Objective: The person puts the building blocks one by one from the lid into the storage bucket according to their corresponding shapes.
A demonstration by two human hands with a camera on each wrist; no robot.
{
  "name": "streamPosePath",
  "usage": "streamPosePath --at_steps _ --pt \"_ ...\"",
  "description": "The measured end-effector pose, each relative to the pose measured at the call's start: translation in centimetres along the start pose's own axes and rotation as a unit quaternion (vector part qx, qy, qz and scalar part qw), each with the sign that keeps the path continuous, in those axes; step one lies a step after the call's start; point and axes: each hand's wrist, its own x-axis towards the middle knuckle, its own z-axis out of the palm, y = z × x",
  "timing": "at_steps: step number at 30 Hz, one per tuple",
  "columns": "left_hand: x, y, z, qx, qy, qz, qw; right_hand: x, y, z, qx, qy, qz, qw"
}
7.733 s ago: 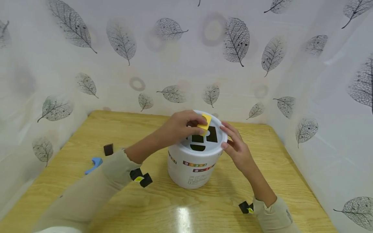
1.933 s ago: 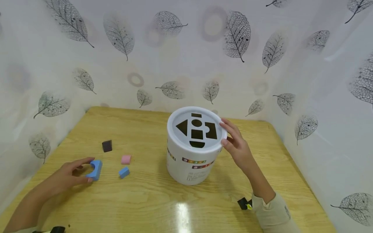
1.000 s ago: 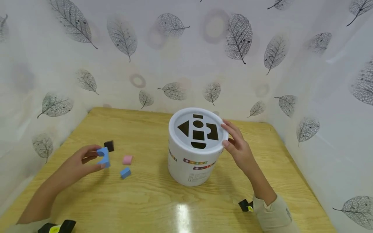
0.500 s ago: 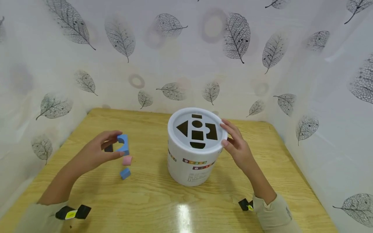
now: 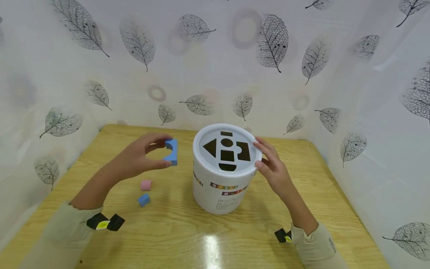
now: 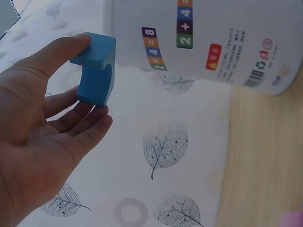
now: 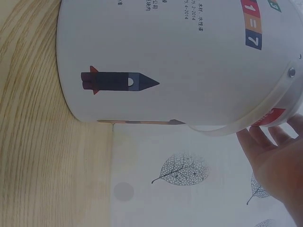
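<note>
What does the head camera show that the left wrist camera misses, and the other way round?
Only the head view shows the bucket's lid with its shape cut-outs, the right hand steadying the rim, and the pink block and small blue block on the wooden table. Only the left wrist view shows the coloured number labels on the bucket's side. Both show the left hand pinching the blue arch block beside the white bucket.

It looked like a small staged recording booth rather than a lived-in room: a pale wood-grain tabletop [image 5: 188, 231] was closed in on three sides by white plastic sheeting printed with grey skeleton leaves [image 5: 215, 67], and black bands sat on both beige sleeves [image 5: 312, 246]
</note>
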Motion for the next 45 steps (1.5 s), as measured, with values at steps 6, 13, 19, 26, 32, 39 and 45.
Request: streamPosePath --at_steps 6,13,19,26,32,39,45 --pt "2.5 2.4 0.4 -0.021 -0.016 0.038 0.9989 0.1 -0.1 -0.1 -0.002 0.000 -0.001 1.000" --pt "5.3 4.4 1.7 -0.036 -0.025 0.064 0.9970 0.1 0.0 0.0 0.006 0.002 -0.006 1.000" --pt "7.1 5.6 2.9 -0.029 -0.061 0.073 0.9950 0.0 0.0 0.0 0.006 0.000 -0.002 1.000" --pt "9.1 6.6 4.5 0.005 -0.087 0.056 0.9947 0.1 0.0 0.0 0.006 -0.003 0.003 1.000" --pt "10.6 7.6 6.2 0.023 -0.110 0.051 0.9924 0.2 0.1 -0.1 0.004 -0.006 0.007 1.000" --pt "12.1 8.7 7.7 0.050 -0.130 0.038 0.9896 0.2 0.0 -0.4 -0.002 -0.013 0.008 1.000" --pt "12.9 9.3 8.4 0.066 -0.147 0.034 0.9863 0.1 0.1 -0.3 0.003 -0.015 0.009 1.000"
